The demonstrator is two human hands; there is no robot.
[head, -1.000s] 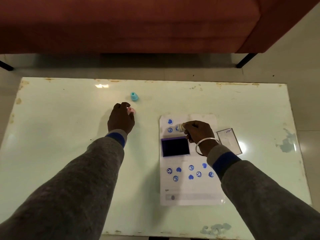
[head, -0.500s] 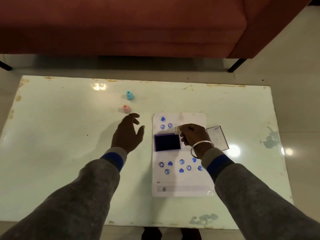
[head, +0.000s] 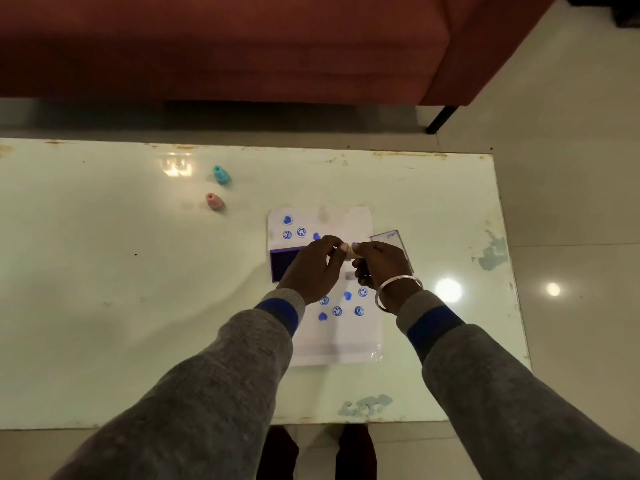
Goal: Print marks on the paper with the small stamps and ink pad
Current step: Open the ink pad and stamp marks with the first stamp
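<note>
Left hand (head: 313, 268) has left the pink stamp (head: 213, 201), now pinching the pale stamp (head: 350, 252) gripped by right hand (head: 379, 263); likely uncapping it.

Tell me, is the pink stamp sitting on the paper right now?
No, the pink stamp stands on the bare table, left of the paper.

Single head view, looking forward and steeply down on table (head: 104, 306); sofa (head: 242, 46) beyond.
</note>
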